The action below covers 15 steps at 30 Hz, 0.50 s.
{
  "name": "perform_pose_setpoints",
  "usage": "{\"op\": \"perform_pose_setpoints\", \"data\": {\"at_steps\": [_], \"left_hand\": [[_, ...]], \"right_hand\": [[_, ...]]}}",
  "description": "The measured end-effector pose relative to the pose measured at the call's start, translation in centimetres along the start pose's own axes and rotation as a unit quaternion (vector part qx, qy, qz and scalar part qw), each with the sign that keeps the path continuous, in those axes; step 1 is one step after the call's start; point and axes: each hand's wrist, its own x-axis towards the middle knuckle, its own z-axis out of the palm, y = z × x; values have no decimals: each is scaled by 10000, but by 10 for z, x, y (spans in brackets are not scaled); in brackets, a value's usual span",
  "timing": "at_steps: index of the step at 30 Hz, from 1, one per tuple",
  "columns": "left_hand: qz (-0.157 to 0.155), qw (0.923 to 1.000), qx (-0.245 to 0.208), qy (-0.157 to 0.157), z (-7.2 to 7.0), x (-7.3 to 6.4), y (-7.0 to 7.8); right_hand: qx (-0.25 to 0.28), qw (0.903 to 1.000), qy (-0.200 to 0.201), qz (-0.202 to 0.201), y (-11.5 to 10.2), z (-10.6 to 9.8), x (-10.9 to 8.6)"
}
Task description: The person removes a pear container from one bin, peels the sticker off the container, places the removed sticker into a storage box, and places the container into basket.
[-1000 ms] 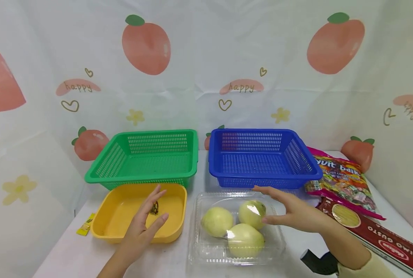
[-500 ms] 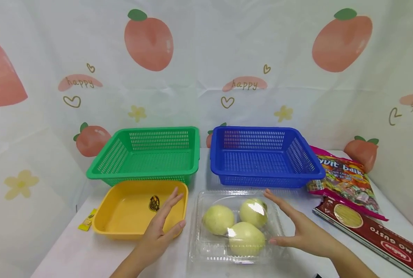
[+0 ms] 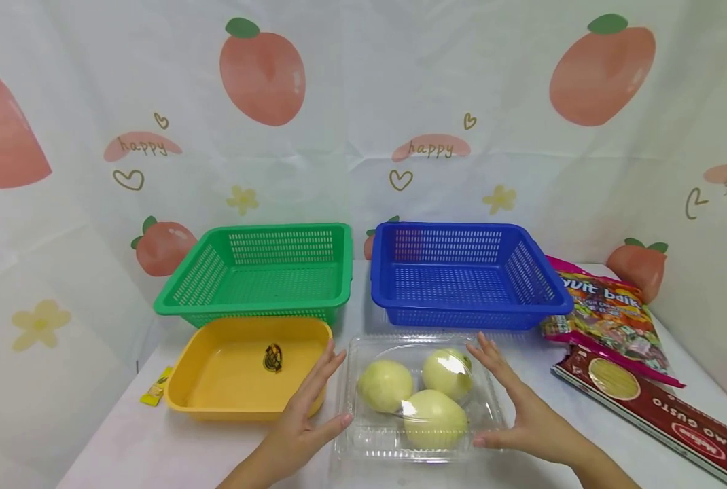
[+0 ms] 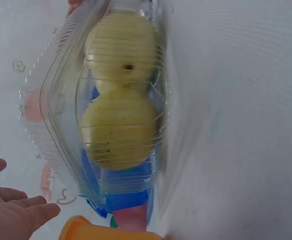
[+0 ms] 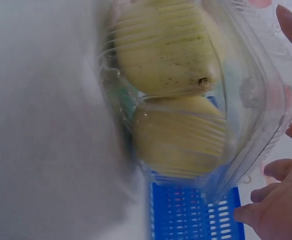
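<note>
White table (image 3: 113,451): left grip (image 3: 296,432) and right grip (image 3: 530,422) spread wide beside clamshell (image 3: 372,445), forearms (image 3: 602,468) cropped.

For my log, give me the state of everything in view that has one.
Clear plastic container: upright, three yellow-green fruits inside; latching unclear
Yellow basin: upright, small dark item inside
Green basket: upright, open-topped
Blue basket: upright, open-topped
Candy bag: lying down, overlapping the pasta pack
Pasta pack: lying flat
Yellow sachet: lying on the table
Left hand: open, fingers spread
Right hand: open, fingers spread
</note>
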Motion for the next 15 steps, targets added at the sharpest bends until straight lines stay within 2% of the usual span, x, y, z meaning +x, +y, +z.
{"op": "perform_pose_setpoints", "data": {"at_steps": [4,8,11,15], "left_hand": [[-51,10000,70,-6,5,-2,-2],[109,9998,-22,-150,11,-4,-3],[192,9995,-83,-233,15,-4,-5],[136,9994,-142,-282,18,-5,-8]], "right_hand": [[118,9998,5,-130,4,4,-2],[129,9993,-69,-338,6,8,-4],[33,9990,-111,-436,9,11,-4],[-150,9986,-190,-480,11,12,-4]]}}
